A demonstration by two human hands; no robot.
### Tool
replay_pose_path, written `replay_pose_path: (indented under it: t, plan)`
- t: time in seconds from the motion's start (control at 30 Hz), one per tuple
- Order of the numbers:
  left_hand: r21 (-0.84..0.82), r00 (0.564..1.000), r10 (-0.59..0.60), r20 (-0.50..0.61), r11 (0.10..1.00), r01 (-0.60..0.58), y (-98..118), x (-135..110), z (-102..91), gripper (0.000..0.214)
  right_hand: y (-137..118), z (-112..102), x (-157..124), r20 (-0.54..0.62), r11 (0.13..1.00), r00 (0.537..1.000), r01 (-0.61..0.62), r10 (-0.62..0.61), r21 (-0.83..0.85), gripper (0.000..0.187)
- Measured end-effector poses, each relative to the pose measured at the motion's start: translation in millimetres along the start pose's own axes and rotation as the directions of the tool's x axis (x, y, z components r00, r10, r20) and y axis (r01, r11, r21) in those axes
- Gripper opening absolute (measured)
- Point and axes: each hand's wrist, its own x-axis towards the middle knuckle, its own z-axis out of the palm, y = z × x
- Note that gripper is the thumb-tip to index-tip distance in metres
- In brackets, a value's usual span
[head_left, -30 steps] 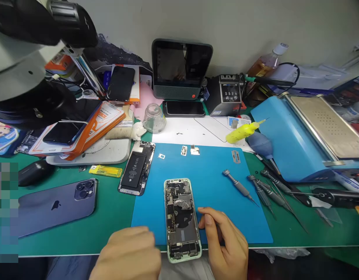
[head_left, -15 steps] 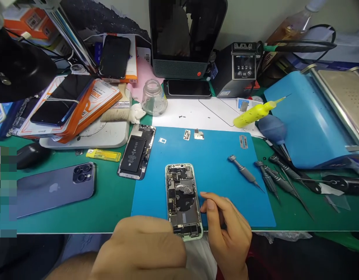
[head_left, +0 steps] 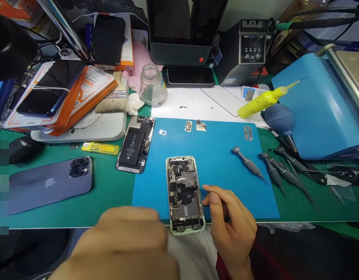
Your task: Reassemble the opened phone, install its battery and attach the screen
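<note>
An opened phone (head_left: 186, 208) with a pale green frame lies on the blue mat (head_left: 226, 147), its circuit boards and inner parts exposed. My right hand (head_left: 233, 221) rests loosely curled along its right edge, fingertips close to the frame and nothing visible between them. My left hand (head_left: 123, 237) is raised near the camera, left of the phone's lower end. It is a blurred fist, back towards me, so anything inside it is hidden. A detached screen with a black battery (head_left: 132, 147) lies left of the phone. Above the phone are a small card tray (head_left: 162, 132) and metal shields (head_left: 188, 126).
Several small screwdrivers (head_left: 249, 163) and tweezers lie at the right. A yellow needle bottle (head_left: 263, 103), a blue air blower (head_left: 280, 118) and a glass jar (head_left: 152, 85) stand farther back. A purple phone (head_left: 51, 184) and yellow lighter (head_left: 100, 148) are on the left.
My left hand has moved left and down, uncovering the opened phone's lower left corner. My right hand stays beside the phone. The view has tilted slightly downward.
</note>
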Motion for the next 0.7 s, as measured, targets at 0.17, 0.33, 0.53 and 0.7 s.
replay_pose_path:
  t: [0.17,0.33,0.53,0.7]
  plan:
    - [0.134,0.999,-0.030,0.019,0.991,0.027,-1,25,19.3,0.030,0,0,-4,0.013,0.997,0.998,-0.066,0.066,0.046,0.026]
    - [0.292,0.998,-0.059,0.023,0.955,0.050,-17,9,46.5,0.017,-1,-3,-4,0.001,0.990,0.990,-0.141,0.141,0.019,0.024]
    - [0.402,0.996,-0.072,0.045,0.914,0.047,-22,5,55.1,0.033,-2,-1,-2,0.000,0.984,0.986,-0.166,0.167,-0.071,0.022]
    - [0.430,0.998,-0.039,0.050,0.903,0.014,-24,13,58.7,0.037,2,2,-5,-0.025,0.986,0.990,-0.141,0.139,-0.092,0.026]
